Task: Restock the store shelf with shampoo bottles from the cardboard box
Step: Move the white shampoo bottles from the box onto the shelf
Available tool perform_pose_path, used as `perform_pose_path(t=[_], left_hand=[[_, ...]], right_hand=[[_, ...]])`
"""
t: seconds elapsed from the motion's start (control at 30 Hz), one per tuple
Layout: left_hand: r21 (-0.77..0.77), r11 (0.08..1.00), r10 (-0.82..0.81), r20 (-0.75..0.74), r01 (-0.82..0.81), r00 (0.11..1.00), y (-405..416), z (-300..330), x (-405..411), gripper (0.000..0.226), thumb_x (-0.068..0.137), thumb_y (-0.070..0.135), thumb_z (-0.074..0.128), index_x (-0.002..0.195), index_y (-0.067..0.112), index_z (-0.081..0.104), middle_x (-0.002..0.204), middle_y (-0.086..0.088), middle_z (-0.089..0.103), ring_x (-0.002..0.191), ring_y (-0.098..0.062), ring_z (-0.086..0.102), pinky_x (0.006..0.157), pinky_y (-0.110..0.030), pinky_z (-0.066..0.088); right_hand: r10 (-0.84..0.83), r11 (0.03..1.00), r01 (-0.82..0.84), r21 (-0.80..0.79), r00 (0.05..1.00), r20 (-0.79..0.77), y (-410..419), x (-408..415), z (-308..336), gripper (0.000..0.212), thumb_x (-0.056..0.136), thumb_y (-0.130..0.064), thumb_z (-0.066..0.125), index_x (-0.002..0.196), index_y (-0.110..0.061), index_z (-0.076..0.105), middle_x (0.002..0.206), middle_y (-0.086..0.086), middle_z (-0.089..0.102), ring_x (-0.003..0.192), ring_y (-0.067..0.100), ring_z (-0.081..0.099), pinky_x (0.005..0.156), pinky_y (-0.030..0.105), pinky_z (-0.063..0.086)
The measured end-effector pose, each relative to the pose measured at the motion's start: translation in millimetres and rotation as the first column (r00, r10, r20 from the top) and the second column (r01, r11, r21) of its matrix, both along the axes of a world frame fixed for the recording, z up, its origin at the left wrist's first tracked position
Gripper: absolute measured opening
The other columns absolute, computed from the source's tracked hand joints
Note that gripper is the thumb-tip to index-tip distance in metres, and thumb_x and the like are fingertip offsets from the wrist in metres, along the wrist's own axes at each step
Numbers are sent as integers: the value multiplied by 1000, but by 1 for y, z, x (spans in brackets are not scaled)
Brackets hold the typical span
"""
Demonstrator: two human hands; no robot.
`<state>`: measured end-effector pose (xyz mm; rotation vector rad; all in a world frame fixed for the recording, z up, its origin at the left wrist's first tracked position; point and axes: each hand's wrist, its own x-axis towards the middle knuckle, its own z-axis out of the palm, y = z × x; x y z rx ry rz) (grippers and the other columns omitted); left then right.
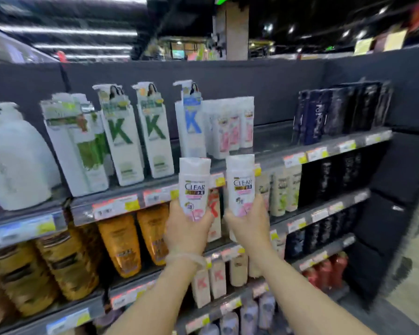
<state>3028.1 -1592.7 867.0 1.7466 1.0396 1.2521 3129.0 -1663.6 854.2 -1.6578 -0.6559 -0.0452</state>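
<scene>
My left hand (pixel 188 232) grips a white and pink CLEAR shampoo bottle (pixel 194 182) by its base, upright. My right hand (pixel 248 224) holds a second, matching CLEAR bottle (pixel 240 180) the same way. Both bottles are raised in front of the top shelf's front edge (pixel 271 160). Behind them on the top shelf stands a row of like white and pink bottles (pixel 230 126). A bare stretch of shelf (pixel 272 136) lies to the right of that row. The cardboard box is out of view.
Tall white K pump bottles (pixel 155 131) fill the top shelf to the left, dark bottles (pixel 336 112) to the right. Orange bottles (pixel 121 243) and other products crowd the lower shelves. Price tags line every shelf edge. The aisle floor (pixel 414 281) shows at far right.
</scene>
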Motion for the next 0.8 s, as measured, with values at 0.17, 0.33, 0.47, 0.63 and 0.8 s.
perform_pose_path(t=[0.17, 0.33, 0.47, 0.63, 0.8], left_hand=[[95, 995, 19, 84, -27, 996, -25, 48, 68, 33, 64, 31, 72, 85, 26, 47, 68, 14, 52, 60, -9, 49, 54, -23, 32], [94, 994, 40, 134, -53, 990, -54, 59, 136, 34, 66, 29, 73, 81, 33, 43, 68, 20, 51, 61, 6, 46, 52, -16, 30], [68, 990, 112, 124, -121, 986, -59, 63, 171, 35, 67, 32, 73, 88, 31, 45, 71, 20, 53, 64, 8, 47, 53, -15, 30], [62, 974, 211, 110, -219, 971, -37, 74, 189, 35, 68, 34, 70, 94, 29, 48, 78, 18, 55, 72, -6, 54, 59, -24, 39], [135, 958, 231, 151, -252, 961, -4, 92, 219, 36, 66, 34, 72, 89, 31, 44, 76, 18, 55, 70, 3, 52, 56, -20, 37]], right_hand=[[37, 994, -47, 94, 993, 109, -24, 64, 59, 45, 64, -18, 73, 96, -20, 42, 77, -20, 46, 66, 0, 47, 53, 17, 33], [147, 983, -160, 87, 979, 141, -49, 140, 73, 47, 65, -17, 73, 97, -23, 40, 82, -14, 54, 70, 2, 53, 55, 5, 38], [222, 969, -231, 88, 969, 104, -50, 185, 80, 48, 67, -16, 73, 99, -26, 38, 86, -14, 57, 78, 11, 59, 67, 26, 46], [301, 946, -304, 114, 953, 39, -29, 220, 92, 50, 70, -20, 70, 104, -27, 35, 93, -16, 52, 83, 2, 54, 58, 16, 37], [326, 934, -331, 135, 944, 58, 10, 247, 109, 51, 69, -22, 73, 103, -25, 35, 93, -15, 52, 83, -1, 53, 56, 16, 38]])
